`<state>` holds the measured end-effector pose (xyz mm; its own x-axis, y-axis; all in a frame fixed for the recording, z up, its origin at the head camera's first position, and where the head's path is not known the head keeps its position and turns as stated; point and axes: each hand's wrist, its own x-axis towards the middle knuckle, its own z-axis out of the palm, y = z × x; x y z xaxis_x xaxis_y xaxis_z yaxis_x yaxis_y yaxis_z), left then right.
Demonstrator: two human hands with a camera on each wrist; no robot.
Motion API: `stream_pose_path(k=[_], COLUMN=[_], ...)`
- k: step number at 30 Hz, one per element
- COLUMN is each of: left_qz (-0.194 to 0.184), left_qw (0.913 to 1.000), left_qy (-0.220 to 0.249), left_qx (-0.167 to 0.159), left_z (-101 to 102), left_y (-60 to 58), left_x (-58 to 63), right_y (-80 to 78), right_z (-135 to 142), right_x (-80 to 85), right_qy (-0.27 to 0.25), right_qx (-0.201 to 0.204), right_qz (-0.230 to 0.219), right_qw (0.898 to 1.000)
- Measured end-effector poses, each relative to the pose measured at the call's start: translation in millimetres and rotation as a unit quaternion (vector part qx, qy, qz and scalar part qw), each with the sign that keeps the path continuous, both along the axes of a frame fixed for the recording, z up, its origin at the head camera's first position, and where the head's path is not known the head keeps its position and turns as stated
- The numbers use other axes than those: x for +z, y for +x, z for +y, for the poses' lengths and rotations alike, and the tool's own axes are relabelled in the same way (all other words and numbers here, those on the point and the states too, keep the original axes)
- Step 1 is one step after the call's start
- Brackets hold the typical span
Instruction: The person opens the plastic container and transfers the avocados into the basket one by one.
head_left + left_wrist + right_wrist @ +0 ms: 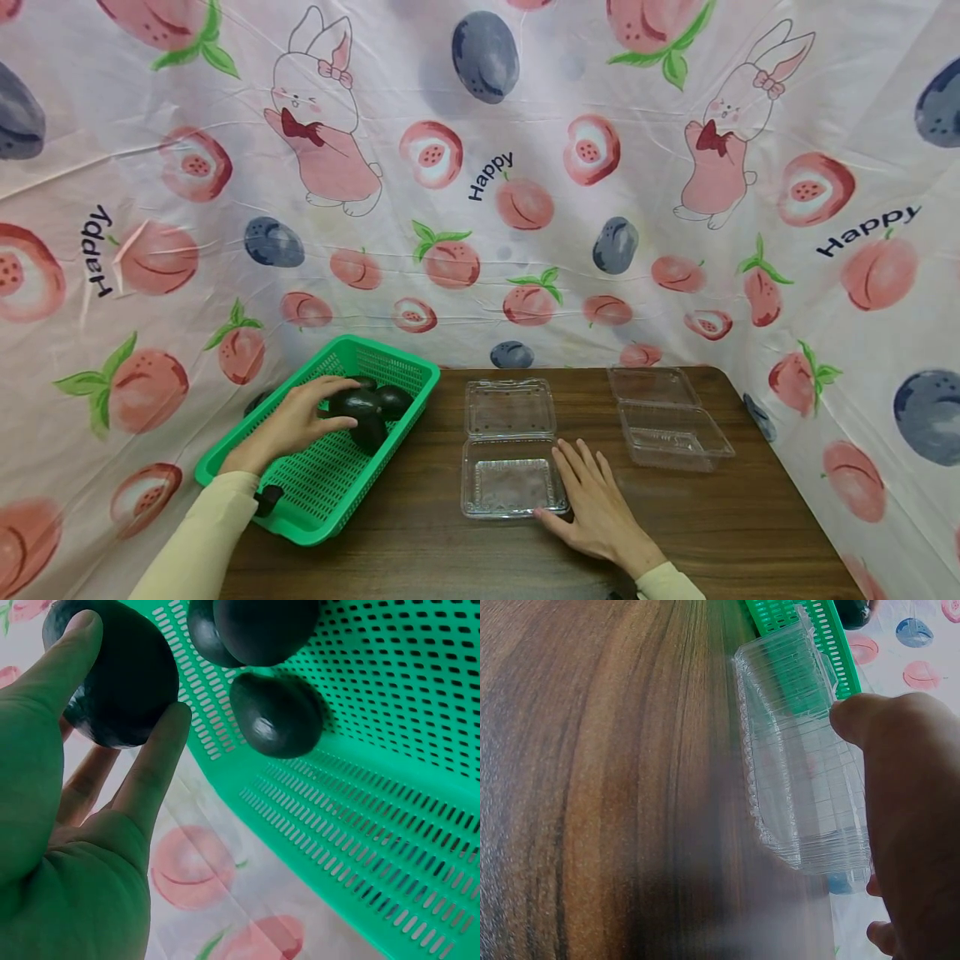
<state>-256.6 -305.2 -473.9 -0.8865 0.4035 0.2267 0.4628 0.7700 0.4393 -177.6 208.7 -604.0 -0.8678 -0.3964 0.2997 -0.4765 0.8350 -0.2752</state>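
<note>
My left hand (pixel 296 423) grips a dark avocado (pixel 127 675) between thumb and fingers, over the green plastic basket (pixel 303 483). Several other dark avocados (pixel 394 402) lie at the basket's far end, close by the held one. On the table to the right, a clear plastic clamshell box (pixel 513 482) stands with its lid (pixel 510 410) folded back. The fingers of my right hand (pixel 596 510) are spread and straight along the box's right edge, with the thumb at its front corner. Nothing shows inside the box.
A second clear clamshell box (pixel 667 433), also with its lid up, stands at the back right of the brown wooden table (pixel 420 550). A fruit-and-rabbit printed cloth (pixel 525 275) hangs behind the table and along both sides.
</note>
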Motion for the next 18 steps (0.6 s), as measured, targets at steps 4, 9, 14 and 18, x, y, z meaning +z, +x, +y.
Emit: stream_pose_path(k=[4,9,14,18], left_qz=[-0.013,-0.021,-0.006,-0.005], left_qw=[0.9999,0.9997,0.9999,0.9998], left_qy=[0.000,0.004,-0.005,-0.010], left_qx=[0.008,0.012,0.010,0.015], left_z=[-6,-11,-15,-17], left_y=[-2.3,-2.6,-6.4,-10.3], left_x=[-0.9,-1.9,-3.8,-4.6], right_y=[-0.1,-1.1,-0.3,0.0], right_z=[0,-1,-1,-1], right_x=[-0.1,0.4,1.2,0.7], right_qy=[0.006,0.010,0.008,0.007], right_qx=[-0.003,-0.004,-0.003,-0.003], right_qz=[-0.001,-0.008,-0.005,0.007], right_qw=[1.000,1.000,1.000,1.000])
